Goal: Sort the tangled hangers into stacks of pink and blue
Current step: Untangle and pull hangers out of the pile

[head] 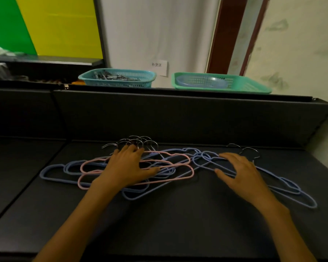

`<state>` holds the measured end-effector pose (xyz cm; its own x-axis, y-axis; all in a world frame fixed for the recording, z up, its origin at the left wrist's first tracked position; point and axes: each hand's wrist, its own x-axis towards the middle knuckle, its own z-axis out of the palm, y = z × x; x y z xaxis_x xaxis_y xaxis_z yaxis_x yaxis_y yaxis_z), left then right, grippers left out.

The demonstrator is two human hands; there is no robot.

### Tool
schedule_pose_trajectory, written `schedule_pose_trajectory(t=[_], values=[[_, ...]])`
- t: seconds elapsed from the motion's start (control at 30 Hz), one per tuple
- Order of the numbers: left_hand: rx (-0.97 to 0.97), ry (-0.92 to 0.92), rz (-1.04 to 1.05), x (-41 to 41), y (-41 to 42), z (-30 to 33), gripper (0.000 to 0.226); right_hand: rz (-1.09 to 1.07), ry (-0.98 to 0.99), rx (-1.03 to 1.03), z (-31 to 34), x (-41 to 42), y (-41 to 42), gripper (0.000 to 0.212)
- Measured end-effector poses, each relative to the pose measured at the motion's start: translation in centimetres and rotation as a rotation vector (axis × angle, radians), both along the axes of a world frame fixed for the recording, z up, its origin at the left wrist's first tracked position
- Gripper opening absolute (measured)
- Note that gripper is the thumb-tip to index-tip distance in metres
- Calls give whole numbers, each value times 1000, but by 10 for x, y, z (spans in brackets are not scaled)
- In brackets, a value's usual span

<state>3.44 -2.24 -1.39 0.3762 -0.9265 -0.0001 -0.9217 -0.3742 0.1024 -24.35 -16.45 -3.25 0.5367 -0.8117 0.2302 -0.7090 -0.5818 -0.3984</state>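
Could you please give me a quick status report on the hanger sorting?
Left hand open, flat on mixed pile of pink and blue wire hangers. Right hand open over blue wire hangers. Pile tangled, unsorted.

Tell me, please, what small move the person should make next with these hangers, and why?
Probably lift the top pink hanger free with the left hand, which already rests on the mixed pile. Pink and blue frames still overlap there, while the right hand lies on blue hangers that sit mostly apart.

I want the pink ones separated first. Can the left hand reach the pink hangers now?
Probably yes: the left hand already rests on the pink hangers, though blue hangers are tangled through them.
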Motion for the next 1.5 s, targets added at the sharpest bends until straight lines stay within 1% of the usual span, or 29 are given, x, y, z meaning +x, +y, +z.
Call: schedule_pose_trajectory(t=[0.17, 0.37, 0.53, 0.63, 0.7, 0.77, 0.83, 0.93, 1.0, 1.23, 1.37, 1.5], values=[[-27, -25, 45, -1, 5, 0, 90, 20, -12, 9, 3, -5, -8, 57], [-17, -27, 101, 9, 21, -5, 93, 8, -7, 15, 2, -8, -8, 55], [-16, 47, 86, 15, 30, 0, 90, -12, 1, 8, 3, -6, -1, 55], [-107, 104, 33, 14, 32, 1, 89, -7, 13, -13, 4, -4, 5, 54], [-208, 95, -34, 10, 29, 3, 88, -12, 15, -20, 5, -3, 8, 53], [-267, 106, -100, 5, 24, 7, 86, -18, 2, -23, 5, -3, 11, 53], [-237, 136, -132, 2, 19, 8, 85, -29, 9, -22, 6, -3, 12, 54], [-111, 98, -100, 6, 18, 2, 86, -31, 10, -22, 3, -4, 13, 54], [-72, 83, -75, 10, 22, -2, 89, -31, -1, -8, 2, -4, 14, 54], [-52, 39, -37, 19, 32, -3, 92, -39, 12, 23, 0, 3, 14, 55], [-79, -8, -21, 22, 38, -6, 94, -46, 24, 51, -2, 4, 12, 56], [-111, -59, -31, 23, 43, -6, 106, -43, 36, 43, -2, 3, 10, 55]])
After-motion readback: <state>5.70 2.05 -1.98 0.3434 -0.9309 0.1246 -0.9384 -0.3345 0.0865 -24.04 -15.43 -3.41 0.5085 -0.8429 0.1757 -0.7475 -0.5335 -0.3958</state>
